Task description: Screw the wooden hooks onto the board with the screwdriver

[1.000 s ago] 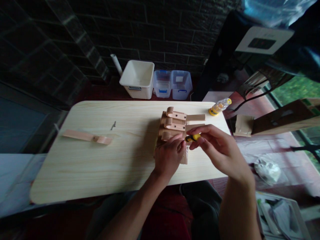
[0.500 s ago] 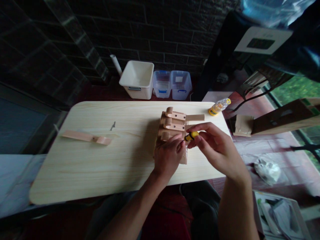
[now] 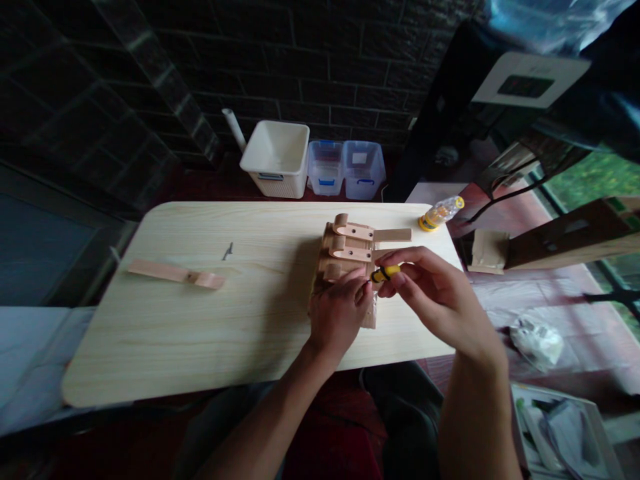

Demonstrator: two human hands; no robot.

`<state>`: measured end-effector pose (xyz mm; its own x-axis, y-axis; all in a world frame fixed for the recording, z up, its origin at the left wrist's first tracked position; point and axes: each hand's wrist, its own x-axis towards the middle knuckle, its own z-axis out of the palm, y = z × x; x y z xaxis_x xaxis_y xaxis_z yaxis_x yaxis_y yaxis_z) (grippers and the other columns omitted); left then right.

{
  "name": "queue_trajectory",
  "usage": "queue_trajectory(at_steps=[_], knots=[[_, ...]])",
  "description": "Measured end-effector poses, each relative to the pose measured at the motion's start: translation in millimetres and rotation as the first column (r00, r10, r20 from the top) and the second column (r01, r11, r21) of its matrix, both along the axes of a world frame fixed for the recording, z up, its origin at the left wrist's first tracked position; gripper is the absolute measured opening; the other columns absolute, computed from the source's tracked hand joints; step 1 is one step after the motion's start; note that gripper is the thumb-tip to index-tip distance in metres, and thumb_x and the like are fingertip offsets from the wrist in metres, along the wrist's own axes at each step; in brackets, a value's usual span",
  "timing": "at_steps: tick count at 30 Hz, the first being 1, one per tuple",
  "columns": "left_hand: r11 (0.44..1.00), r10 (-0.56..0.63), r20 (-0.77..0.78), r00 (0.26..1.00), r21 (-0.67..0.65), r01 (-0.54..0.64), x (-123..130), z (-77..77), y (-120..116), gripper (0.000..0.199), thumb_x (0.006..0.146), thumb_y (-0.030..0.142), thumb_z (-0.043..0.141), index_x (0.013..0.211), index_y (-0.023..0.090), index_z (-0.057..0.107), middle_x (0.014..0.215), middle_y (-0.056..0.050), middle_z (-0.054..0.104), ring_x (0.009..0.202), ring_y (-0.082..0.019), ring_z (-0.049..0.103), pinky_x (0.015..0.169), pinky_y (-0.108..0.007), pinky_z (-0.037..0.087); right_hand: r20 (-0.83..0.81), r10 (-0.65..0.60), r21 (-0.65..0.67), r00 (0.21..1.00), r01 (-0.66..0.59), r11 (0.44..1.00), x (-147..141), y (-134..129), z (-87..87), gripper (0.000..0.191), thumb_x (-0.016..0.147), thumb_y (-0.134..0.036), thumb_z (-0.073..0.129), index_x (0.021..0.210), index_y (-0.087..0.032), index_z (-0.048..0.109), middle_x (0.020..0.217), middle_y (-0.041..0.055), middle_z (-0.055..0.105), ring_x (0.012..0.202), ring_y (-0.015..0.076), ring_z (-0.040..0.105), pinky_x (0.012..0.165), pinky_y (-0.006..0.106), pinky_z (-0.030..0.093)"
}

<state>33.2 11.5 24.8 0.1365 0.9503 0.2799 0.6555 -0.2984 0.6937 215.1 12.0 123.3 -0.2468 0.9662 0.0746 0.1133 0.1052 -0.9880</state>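
Note:
My right hand (image 3: 435,287) is closed on the yellow and black handle of a screwdriver (image 3: 386,273), its fingertips pinching the grip. The shaft points left toward my other hand, and its tip is hidden. My left hand (image 3: 340,303) presses down on a wooden assembly (image 3: 367,319), fingers bent over one of its wooden pieces. Whether a screw sits between those fingers I cannot tell. Two curved wooden pieces (image 3: 354,231) with dark screw heads lie side by side on the assembly, beyond my hands.
A loose wooden strip (image 3: 165,270) and small metal pieces (image 3: 229,251) lie left on the pale table (image 3: 200,340). A clear bottle with yellow ends (image 3: 441,213) stands at the far right corner. Behind the table are a white bin (image 3: 280,180) and two clear boxes (image 3: 363,177).
The screwdriver handle has turned slightly in my right fingers. My left hand keeps its place on the wooden assembly, and the whole view has shifted a little.

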Motion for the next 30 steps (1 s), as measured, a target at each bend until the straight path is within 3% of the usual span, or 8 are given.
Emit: queue_trajectory(at_steps=[10,14,22,25,30], knots=[[0.999,0.015,-0.006,1.000,-0.032,-0.016,0.7,-0.6,-0.6,0.015,0.108,0.024,0.070,0.115,0.028,0.083,0.137,-0.002,0.085,0.097,-0.019,0.085,0.089,-0.031,0.065,-0.042,-0.004,-0.008,0.999,0.004,1.000,1.1,0.8,-2.0,0.024,0.104,-0.034,0.081,0.125,-0.026,0.073,0.123,0.0071,0.080,0.092,0.0158,0.080,0.084,0.031,0.069],[1.000,0.006,0.014,1.000,-0.026,-0.006,0.7,0.4,-0.3,0.016,0.109,0.024,0.068,0.116,0.027,0.083,0.137,-0.002,0.085,0.104,-0.020,0.085,0.091,-0.031,0.064,-0.046,0.006,-0.007,0.999,-0.006,1.000,1.7,1.1,-2.5,0.024,0.104,-0.032,0.081,0.126,-0.027,0.073,0.120,0.0057,0.081,0.092,0.0150,0.080,0.084,0.029,0.068],[0.999,0.018,-0.010,1.000,-0.044,-0.018,0.8,3.3,-0.3,0.016,0.109,0.026,0.069,0.119,0.028,0.083,0.132,-0.001,0.087,0.093,-0.019,0.084,0.093,-0.032,0.063,0.048,-0.017,0.015,0.999,0.016,1.000,1.1,-0.9,0.1,0.028,0.106,-0.041,0.077,0.130,-0.027,0.076,0.123,0.0087,0.083,0.098,0.0203,0.082,0.087,0.036,0.069],[1.000,0.008,-0.007,1.000,-0.023,-0.008,0.5,1.7,0.1,0.016,0.110,0.026,0.068,0.117,0.027,0.083,0.134,-0.002,0.086,0.096,-0.019,0.085,0.093,-0.032,0.064,0.043,-0.007,0.016,0.999,0.006,1.000,2.2,-0.7,0.2,0.027,0.106,-0.043,0.077,0.128,-0.026,0.075,0.131,0.0101,0.081,0.102,0.0218,0.083,0.089,0.037,0.070],[1.000,0.010,0.007,1.000,-0.009,-0.010,0.4,0.2,0.1,0.015,0.109,0.025,0.069,0.116,0.027,0.083,0.135,-0.003,0.086,0.111,-0.021,0.085,0.097,-0.032,0.064,0.000,0.005,-0.010,1.000,-0.005,1.000,3.3,0.1,-0.9,0.024,0.106,-0.038,0.079,0.125,-0.026,0.072,0.122,0.0075,0.082,0.098,0.0192,0.083,0.085,0.033,0.068]])
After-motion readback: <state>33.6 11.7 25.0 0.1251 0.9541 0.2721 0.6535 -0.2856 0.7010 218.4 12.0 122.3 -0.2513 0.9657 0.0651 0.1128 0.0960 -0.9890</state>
